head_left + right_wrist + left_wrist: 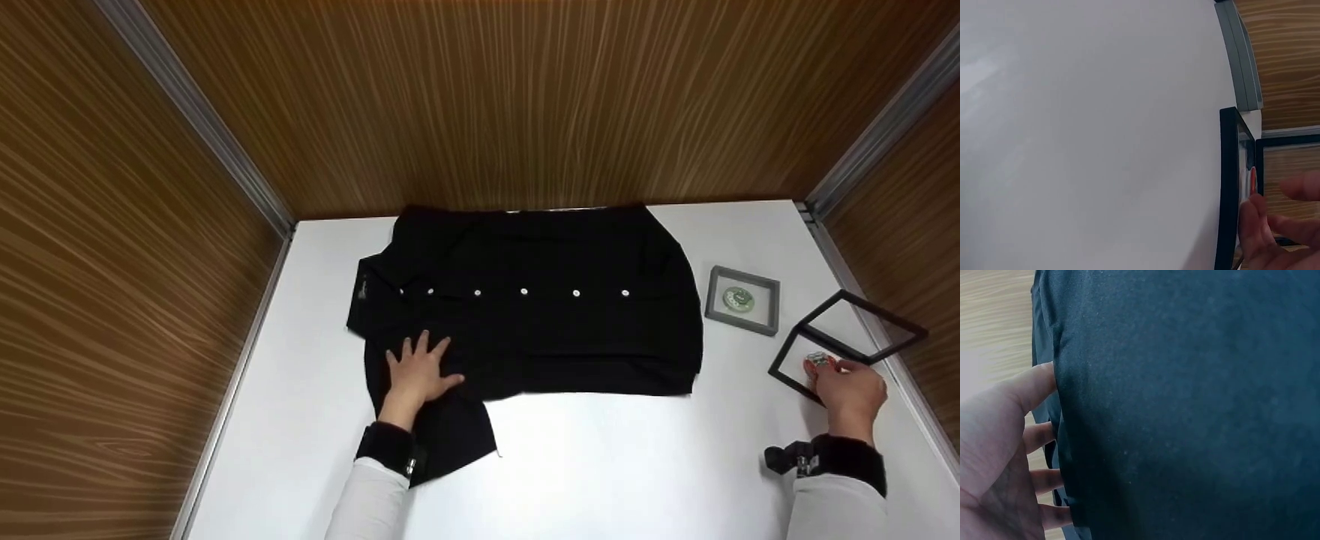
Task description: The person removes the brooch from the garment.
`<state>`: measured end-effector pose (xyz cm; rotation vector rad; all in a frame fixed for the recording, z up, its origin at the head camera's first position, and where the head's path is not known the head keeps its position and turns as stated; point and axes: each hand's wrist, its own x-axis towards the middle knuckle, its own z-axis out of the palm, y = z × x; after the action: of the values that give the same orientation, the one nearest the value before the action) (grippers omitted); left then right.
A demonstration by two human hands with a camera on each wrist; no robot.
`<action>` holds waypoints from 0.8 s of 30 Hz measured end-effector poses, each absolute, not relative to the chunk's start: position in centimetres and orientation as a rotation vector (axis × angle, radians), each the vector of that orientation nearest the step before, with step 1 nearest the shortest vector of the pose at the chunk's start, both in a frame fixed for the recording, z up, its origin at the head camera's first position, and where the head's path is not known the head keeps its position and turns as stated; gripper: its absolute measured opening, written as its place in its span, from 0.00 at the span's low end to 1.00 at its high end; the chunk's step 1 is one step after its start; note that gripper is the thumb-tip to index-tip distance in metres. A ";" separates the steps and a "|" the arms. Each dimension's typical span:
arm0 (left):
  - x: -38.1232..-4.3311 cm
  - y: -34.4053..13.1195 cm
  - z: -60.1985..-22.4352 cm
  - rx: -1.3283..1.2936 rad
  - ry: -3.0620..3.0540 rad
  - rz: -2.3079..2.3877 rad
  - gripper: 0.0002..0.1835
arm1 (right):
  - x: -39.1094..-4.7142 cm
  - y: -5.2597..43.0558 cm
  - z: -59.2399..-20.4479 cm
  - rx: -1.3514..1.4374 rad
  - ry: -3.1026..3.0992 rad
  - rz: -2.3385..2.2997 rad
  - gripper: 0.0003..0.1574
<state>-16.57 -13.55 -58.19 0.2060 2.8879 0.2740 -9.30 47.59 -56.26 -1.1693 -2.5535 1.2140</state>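
A black button-up shirt [570, 337] with white buttons lies spread out on the white table. My left hand [418, 375] rests on it with straight, spread fingers, palm down near the collar and sleeve. Over at the right, my right hand [847, 394] pinches a small red-edged disc [819, 358] inside a hinged black display frame [832, 343]. That frame stands opened, its clear lid tilted up to the right. In the right wrist view the disc's red edge [1253, 179] shows at my fingertips; much of the disc is hidden behind my fingers.
A grey display frame [742, 324] with a green disc [739, 299] in it lies between the shirt and the black frame. Wood-grain panels [480, 112] with metal corner rails [892, 112] enclose the table [600, 465] at the back and both sides.
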 end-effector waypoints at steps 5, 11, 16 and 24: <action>-16.7 -13.5 -58.1 0.203 2.896 0.246 0.43 | -9.7 46.7 -55.7 -0.929 -2.700 1.112 0.34; -16.8 -13.4 -58.1 0.206 2.907 0.237 0.41 | -10.8 45.7 -53.6 -0.696 -2.792 0.960 0.31; -16.8 -13.3 -58.1 0.196 2.911 0.235 0.40 | -11.8 45.4 -51.2 -0.686 -2.778 0.820 0.31; -16.7 -13.2 -58.1 0.201 2.928 0.233 0.40 | -13.4 46.7 -49.1 -0.732 -2.618 0.732 0.30</action>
<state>-16.74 -13.21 -58.06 0.2010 2.9279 0.2334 -13.43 46.66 -49.12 -0.7324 -2.6183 0.7319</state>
